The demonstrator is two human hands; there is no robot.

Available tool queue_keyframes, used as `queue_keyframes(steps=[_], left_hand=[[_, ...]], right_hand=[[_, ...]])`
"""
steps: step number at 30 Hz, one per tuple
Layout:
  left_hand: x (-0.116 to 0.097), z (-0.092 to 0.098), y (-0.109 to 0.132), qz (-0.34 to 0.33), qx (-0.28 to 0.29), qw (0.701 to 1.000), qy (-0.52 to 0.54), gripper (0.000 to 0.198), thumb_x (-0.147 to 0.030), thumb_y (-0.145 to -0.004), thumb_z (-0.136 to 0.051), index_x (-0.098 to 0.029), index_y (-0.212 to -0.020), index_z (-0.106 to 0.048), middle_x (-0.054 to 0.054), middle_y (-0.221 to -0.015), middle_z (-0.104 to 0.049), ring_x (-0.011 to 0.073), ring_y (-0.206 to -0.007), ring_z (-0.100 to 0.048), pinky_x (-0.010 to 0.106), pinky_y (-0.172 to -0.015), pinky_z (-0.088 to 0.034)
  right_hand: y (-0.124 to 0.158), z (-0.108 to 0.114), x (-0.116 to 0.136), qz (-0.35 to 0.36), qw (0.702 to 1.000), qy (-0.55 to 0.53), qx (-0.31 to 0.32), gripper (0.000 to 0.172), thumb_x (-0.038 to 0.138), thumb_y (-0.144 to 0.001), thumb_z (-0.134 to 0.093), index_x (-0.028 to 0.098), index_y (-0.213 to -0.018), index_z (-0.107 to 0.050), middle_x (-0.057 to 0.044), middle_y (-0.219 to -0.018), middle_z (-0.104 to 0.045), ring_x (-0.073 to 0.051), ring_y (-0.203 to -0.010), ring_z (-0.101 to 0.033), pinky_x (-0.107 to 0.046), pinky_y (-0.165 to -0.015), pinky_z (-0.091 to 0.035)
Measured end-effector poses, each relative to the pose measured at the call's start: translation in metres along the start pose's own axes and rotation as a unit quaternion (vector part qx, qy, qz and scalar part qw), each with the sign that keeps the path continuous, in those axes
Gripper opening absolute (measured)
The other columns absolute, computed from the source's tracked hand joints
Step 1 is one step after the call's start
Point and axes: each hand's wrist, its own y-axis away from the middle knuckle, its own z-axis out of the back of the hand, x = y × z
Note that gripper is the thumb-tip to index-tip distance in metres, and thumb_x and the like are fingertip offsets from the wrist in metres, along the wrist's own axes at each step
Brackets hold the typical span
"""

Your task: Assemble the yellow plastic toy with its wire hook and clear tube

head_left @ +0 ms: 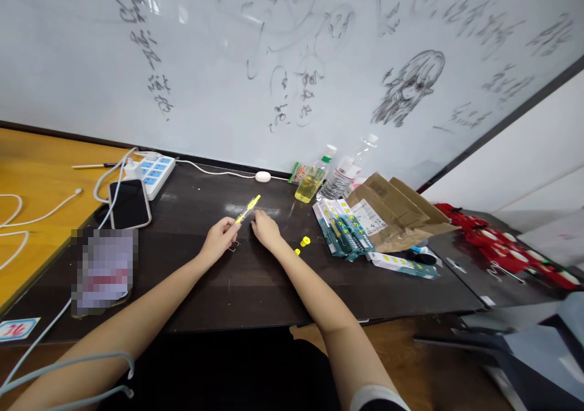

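Observation:
A slim yellow piece with a clear middle (249, 209) points up and away from my left hand (219, 239), pinched between thumb and fingers. Beside it, my right hand (265, 228) is closed low over the dark table. Its fingertips face away from me, so whatever they hold, if anything, is hidden. Below my left fingers a thin bent wire (234, 247) shows. Right of my right wrist lie a small yellow spool-like part (305, 241) and another small yellow piece (297, 252), partly behind my forearm.
At right are teal-and-white boxes (342, 228), an opened cardboard package (396, 210), a bottle of yellow liquid (312, 180) and a clear bottle (342, 177). Left stand a power strip (157, 175), a phone (129, 204) and white cables. A whiteboard (205, 95) rises behind the dark table (219, 307).

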Motion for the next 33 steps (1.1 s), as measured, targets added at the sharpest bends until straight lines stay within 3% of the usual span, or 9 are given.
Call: queue_keyframes(steps=[3,5,8,11,13,15,18,33], left_hand=[[0.003,0.001,0.000,-0.016,0.005,1.000,-0.027,0.028,-0.046,-0.079,-0.054,-0.018,-0.081,-0.053,-0.007,-0.051,-0.045,0.0032,-0.035,-0.033,0.015,-0.035,-0.022],[0.004,0.000,0.000,-0.025,0.015,0.999,-0.040,0.027,-0.045,-0.080,-0.054,-0.018,-0.081,-0.053,-0.007,-0.051,-0.046,0.0038,-0.037,-0.035,0.015,-0.037,-0.025],[0.003,-0.001,0.003,-0.033,0.037,0.997,-0.059,0.026,-0.044,-0.080,-0.054,-0.018,-0.080,-0.052,-0.006,-0.052,-0.047,0.0053,-0.041,-0.038,0.016,-0.040,-0.028],[-0.004,-0.002,0.007,-0.043,0.070,0.992,-0.091,0.025,-0.043,-0.080,-0.054,-0.018,-0.080,-0.053,-0.006,-0.053,-0.048,0.0074,-0.045,-0.042,0.018,-0.046,-0.032],[-0.009,-0.003,0.011,-0.056,0.097,0.987,-0.118,0.023,-0.041,-0.080,-0.054,-0.018,-0.080,-0.055,-0.006,-0.055,-0.048,0.0083,-0.049,-0.044,0.019,-0.050,-0.034],[-0.013,-0.004,0.013,-0.066,0.115,0.980,-0.145,0.023,-0.041,-0.080,-0.054,-0.018,-0.081,-0.056,-0.006,-0.057,-0.048,0.0090,-0.052,-0.045,0.020,-0.054,-0.034],[-0.015,-0.004,0.014,-0.070,0.121,0.975,-0.174,0.024,-0.041,-0.080,-0.052,-0.017,-0.083,-0.056,-0.006,-0.059,-0.048,0.0093,-0.054,-0.044,0.021,-0.056,-0.033],[-0.010,-0.004,0.013,-0.075,0.112,0.976,-0.171,0.025,-0.042,-0.081,-0.051,-0.017,-0.084,-0.055,-0.006,-0.059,-0.047,0.0101,-0.055,-0.043,0.022,-0.057,-0.032]], right_hand=[[0.003,-0.005,-0.007,0.010,0.995,-0.091,-0.033,0.006,0.016,-0.083,-0.048,0.019,-0.088,-0.047,-0.008,-0.094,-0.061,-0.019,-0.087,-0.058,-0.034,-0.078,-0.046],[0.007,-0.004,-0.016,-0.005,0.973,-0.226,-0.050,0.006,0.020,-0.081,-0.051,0.020,-0.081,-0.044,-0.003,-0.081,-0.060,-0.016,-0.074,-0.058,-0.031,-0.070,-0.048],[0.013,0.002,-0.033,-0.051,0.873,-0.483,-0.053,0.018,0.026,-0.076,-0.057,0.021,-0.075,-0.040,0.001,-0.071,-0.059,-0.012,-0.059,-0.056,-0.025,-0.051,-0.047],[0.020,0.013,-0.047,-0.060,0.758,-0.645,-0.075,0.024,0.026,-0.070,-0.066,0.021,-0.076,-0.043,0.003,-0.070,-0.062,-0.010,-0.057,-0.057,-0.021,-0.047,-0.047],[0.024,0.021,-0.053,-0.055,0.709,-0.697,-0.090,0.026,0.025,-0.068,-0.070,0.020,-0.077,-0.045,0.004,-0.071,-0.063,-0.009,-0.060,-0.059,-0.020,-0.050,-0.051],[0.027,0.026,-0.055,-0.052,0.680,-0.725,-0.094,0.027,0.024,-0.067,-0.072,0.020,-0.076,-0.046,0.004,-0.073,-0.065,-0.008,-0.063,-0.060,-0.020,-0.055,-0.054],[0.028,0.030,-0.053,-0.044,0.665,-0.740,-0.090,0.027,0.024,-0.067,-0.073,0.021,-0.074,-0.047,0.003,-0.074,-0.066,-0.009,-0.065,-0.062,-0.020,-0.058,-0.056],[0.030,0.031,-0.047,-0.017,0.673,-0.733,-0.097,0.026,0.024,-0.068,-0.073,0.020,-0.073,-0.048,0.003,-0.079,-0.069,-0.009,-0.067,-0.065,-0.023,-0.064,-0.058]])
